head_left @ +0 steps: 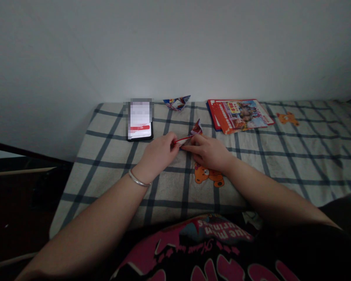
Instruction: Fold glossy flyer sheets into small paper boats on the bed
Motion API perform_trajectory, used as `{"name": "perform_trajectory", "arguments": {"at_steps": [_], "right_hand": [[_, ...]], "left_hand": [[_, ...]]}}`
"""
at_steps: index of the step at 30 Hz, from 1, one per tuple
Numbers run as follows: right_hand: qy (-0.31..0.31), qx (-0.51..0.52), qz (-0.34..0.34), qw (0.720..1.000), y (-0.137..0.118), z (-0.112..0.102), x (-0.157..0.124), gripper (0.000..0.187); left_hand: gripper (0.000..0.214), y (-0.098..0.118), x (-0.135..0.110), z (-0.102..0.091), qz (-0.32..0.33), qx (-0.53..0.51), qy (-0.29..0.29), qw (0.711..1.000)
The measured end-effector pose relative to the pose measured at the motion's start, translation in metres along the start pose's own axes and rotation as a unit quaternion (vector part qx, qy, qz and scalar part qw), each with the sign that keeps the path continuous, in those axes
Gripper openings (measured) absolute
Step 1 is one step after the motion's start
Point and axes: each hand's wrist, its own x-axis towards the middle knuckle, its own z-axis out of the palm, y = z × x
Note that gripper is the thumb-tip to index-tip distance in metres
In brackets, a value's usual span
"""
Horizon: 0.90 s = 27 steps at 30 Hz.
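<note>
Between my two hands is a small folded piece of printed paper (197,128) with a red edge and a pale side. My left hand (163,150) pinches its left end between thumb and fingers. At its right end, my right hand (209,150) grips the paper, the index finger lying along the lower edge. A pointed, colourful part of the paper sticks up beyond my right fingers; the rest is partly hidden by them. Farther back lies a folded paper boat (178,103) in blue, red and white print, apart from both hands.
A phone (140,132) with a lit, blurred screen lies at the back left. Several printed leaflets (242,115) are stacked at the back right. The checked cloth (169,191) with bear prints covers the surface, which meets a pale wall (175,47) behind.
</note>
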Motion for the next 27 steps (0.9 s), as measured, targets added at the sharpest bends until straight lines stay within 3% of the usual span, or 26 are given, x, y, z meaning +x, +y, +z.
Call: {"name": "perform_trajectory", "arguments": {"at_steps": [11,19,27], "right_hand": [[-0.002,-0.02,0.034,0.999,-0.0042,0.0002,0.0017,0.043],[0.0,-0.062,-0.061,0.996,-0.0003,0.0008,-0.0015,0.037],[0.001,-0.032,-0.045,0.998,0.0016,0.0007,-0.0017,0.04]], "left_hand": [[0.015,-0.0009,-0.0004,0.0002,-0.007,0.005,-0.004,1.0],[0.015,-0.0024,-0.0004,0.0015,0.006,-0.003,-0.002,1.0],[0.007,-0.0055,-0.0016,0.0027,0.041,-0.005,-0.008,0.999]]}}
